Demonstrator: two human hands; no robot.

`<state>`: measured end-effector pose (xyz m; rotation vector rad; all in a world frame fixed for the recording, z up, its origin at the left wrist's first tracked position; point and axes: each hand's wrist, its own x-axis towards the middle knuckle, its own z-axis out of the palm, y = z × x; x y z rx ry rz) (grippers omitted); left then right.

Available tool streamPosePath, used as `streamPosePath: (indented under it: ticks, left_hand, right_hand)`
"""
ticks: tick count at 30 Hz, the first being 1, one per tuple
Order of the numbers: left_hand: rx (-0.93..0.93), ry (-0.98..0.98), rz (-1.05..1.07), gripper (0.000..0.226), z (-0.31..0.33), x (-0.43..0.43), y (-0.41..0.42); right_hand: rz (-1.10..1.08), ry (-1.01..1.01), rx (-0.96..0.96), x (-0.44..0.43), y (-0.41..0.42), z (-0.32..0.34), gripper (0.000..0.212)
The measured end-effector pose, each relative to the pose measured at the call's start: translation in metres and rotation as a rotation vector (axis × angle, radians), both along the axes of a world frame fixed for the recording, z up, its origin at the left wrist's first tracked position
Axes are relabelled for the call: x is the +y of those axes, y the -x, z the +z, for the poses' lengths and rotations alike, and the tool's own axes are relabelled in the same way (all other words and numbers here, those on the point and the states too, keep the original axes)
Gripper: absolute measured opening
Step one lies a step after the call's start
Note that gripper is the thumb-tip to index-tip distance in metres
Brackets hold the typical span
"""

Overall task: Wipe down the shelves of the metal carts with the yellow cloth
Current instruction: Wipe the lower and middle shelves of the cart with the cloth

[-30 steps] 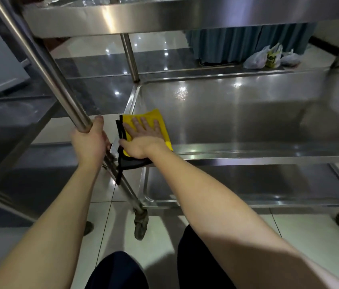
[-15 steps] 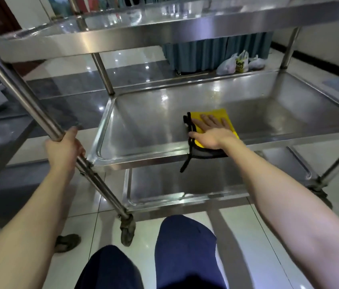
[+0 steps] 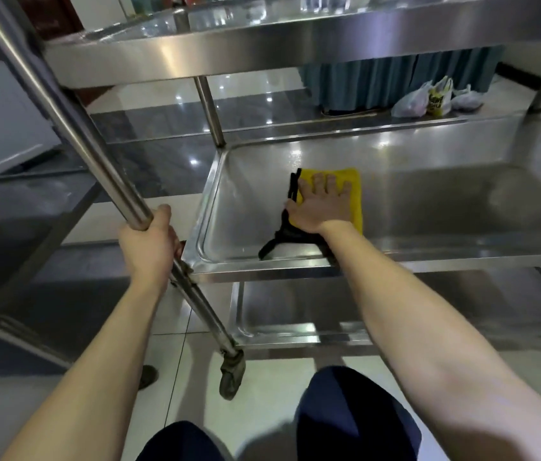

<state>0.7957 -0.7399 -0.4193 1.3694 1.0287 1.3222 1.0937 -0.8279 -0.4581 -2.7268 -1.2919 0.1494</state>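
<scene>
- Steel tubing runs diagonally from the upper left of the frame down to a caster wheel (image 3: 231,377) at lower centre; this cart post (image 3: 73,121) is round, polished and smooth.
- Left hand (image 3: 149,251), left of centre, has its grip wrapped fully around that post, judged to steady the wheeled cart so it does not roll under the wiping pressure.
- Middle shelf (image 3: 445,207), centre to right of the frame, is a shallow stainless tray with rounded corners and a raised rim; its surface is glossy and reflects ceiling lights.
- Yellow cloth (image 3: 355,188) lies flat on that shelf toward its left half, soft and folded, with a black edge and a black strap trailing toward the near rim.
- Right hand (image 3: 322,207) presses on the cloth, grip wide with fingers spread, palm down; this likely spreads the pressure over more cloth.
- Lower shelf (image 3: 428,311), below, is the same dished steel.
- Plastic bags (image 3: 435,98) sit on the glossy tiled floor at upper right.
</scene>
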Motion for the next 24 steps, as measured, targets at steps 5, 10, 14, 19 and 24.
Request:
streamPosePath:
  ticks: [5,10,14,19,24]
  left_hand:
    - [-0.027,0.045,0.000,0.021,0.000,0.000,0.000]
    - [-0.026,0.077,-0.009,0.030,0.004,0.001,0.001]
    - [-0.012,0.110,-0.007,0.030,0.007,-0.002,0.001]
    - [-0.004,0.110,-0.065,0.038,0.007,0.003,0.006]
    - [0.006,0.082,-0.055,0.035,0.002,0.002,0.003]
  right_hand:
    - [0.242,0.018,0.007,0.073,0.114,0.001,0.079]
    - [0.340,0.040,0.063,0.062,0.156,0.004,0.075]
    - [0.348,0.046,0.094,0.027,0.142,0.009,0.074]
    - [0.241,0.060,0.078,-0.037,0.077,0.009,0.072]
    - [0.057,0.055,0.022,-0.119,-0.005,0.006,0.071]
